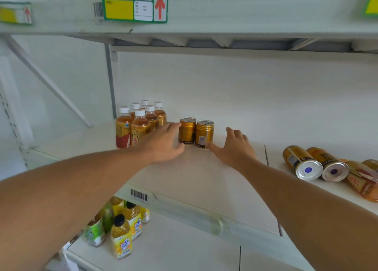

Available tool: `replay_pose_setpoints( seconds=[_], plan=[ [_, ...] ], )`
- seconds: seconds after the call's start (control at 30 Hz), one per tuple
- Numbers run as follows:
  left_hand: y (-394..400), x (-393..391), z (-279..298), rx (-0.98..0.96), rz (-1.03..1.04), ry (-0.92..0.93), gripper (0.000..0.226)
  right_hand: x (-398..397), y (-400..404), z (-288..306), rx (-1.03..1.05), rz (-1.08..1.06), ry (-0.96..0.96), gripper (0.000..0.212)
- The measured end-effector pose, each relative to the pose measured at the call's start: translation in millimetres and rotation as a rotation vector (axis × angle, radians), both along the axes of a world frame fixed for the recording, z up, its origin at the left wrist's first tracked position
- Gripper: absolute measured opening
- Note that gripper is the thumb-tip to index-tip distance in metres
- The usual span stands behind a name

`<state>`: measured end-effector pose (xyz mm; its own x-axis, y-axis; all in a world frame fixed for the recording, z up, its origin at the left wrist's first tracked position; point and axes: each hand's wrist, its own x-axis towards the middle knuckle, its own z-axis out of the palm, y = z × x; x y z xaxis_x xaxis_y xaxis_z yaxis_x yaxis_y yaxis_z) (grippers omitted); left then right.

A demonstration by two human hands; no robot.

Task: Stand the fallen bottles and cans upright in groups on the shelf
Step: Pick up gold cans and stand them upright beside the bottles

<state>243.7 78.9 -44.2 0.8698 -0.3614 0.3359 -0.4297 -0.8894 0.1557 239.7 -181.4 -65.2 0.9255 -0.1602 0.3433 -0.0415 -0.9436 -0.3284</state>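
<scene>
On the white shelf (204,178), at the left near the metal upright, a group of seven tea bottles (139,121) stands upright. They are clear plastic with white screw caps, amber liquid and yellow and red labels, and they stand close together.

The left hand (163,144) lies just to the right of them, fingers straight and a little spread. Its fingertips and thumb touch the left side of the left gold can (187,130), without curling around it.

This can and the right gold can (204,133) stand upright and touch each other. Both are short ribbed metal cylinders with silver pull-tab tops.

The right hand (235,146) is flat and relaxed on the shelf, fingers apart. Its thumb touches the base of the right gold can.

Far to the right, well apart from the hands, two fallen cans (315,164) lie on their sides, their round silver bottoms toward the camera. Beside them a fallen bottle (362,182) lies at the edge of the view.

On the lower shelf (184,250) stand green and yellow juice bottles (120,236) with dark caps.
</scene>
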Motion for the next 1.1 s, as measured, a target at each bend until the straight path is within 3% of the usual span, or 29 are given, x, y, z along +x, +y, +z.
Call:
replay_pose_setpoints(
  seconds=[0.27, 0.7, 1.1],
  plan=[
    [-9.1, -35.7, 9.5, 0.27, 0.06, -0.015, 0.09, -49.9, -27.5, 27.0, -0.209, 0.089, 0.078, 0.11],
    [-67.1, -91.6, -5.0, 0.143, -0.258, -0.128, 0.084, -189.3, -59.7, 38.2, -0.312, -0.073, 0.149, 0.087],
    [-150.8, -125.1, 5.9, 0.035, -0.288, -0.02, 0.08, -259.7, -142.0, 47.3, -0.278, -0.228, 0.143, 0.061]
  ],
)
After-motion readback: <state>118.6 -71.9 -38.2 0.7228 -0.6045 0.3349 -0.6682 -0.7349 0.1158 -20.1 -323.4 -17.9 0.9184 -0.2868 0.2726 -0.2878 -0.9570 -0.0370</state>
